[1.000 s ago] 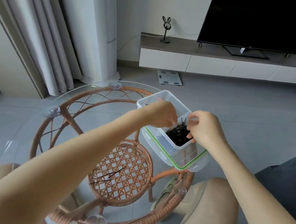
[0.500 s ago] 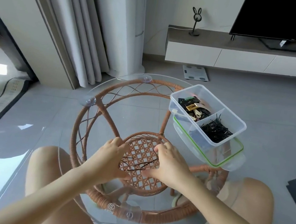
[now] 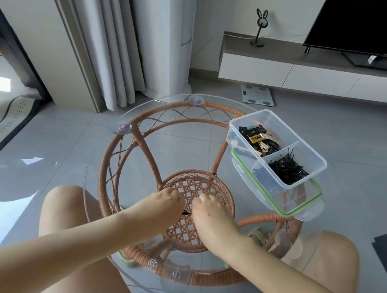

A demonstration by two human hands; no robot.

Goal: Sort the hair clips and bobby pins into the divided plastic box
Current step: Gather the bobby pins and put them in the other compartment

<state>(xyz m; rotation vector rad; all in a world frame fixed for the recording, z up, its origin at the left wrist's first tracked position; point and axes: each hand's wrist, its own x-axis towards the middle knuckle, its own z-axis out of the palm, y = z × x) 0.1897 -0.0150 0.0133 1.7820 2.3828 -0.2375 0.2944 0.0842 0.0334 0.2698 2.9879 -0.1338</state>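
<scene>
A clear divided plastic box (image 3: 314, 155) stands on its green-rimmed lid (image 3: 303, 205) at the right of the round glass table (image 3: 101, 166). Its far compartment holds coloured hair clips (image 3: 260, 138); its near compartment holds a heap of black bobby pins (image 3: 287, 169). My left hand (image 3: 162, 205) and my right hand (image 3: 210, 216) are pressed together on the glass near the table's middle. Their fingers are curled around a few loose black bobby pins (image 3: 186, 213), mostly hidden between them. Which hand grips the pins I cannot tell.
Under the glass is a rattan frame (image 3: 116, 161) with a woven lower shelf (image 3: 206, 190). My bare knees (image 3: 67, 201) flank the table. Beyond are a curtain (image 3: 108, 36), a bathroom scale (image 3: 257, 95), a low TV cabinet (image 3: 320, 72) and a rabbit-eared stand (image 3: 259, 29).
Both hands left the box and came down to the middle of the table. They have closed in on the loose bobby pins, which lay spread out half a second ago.
</scene>
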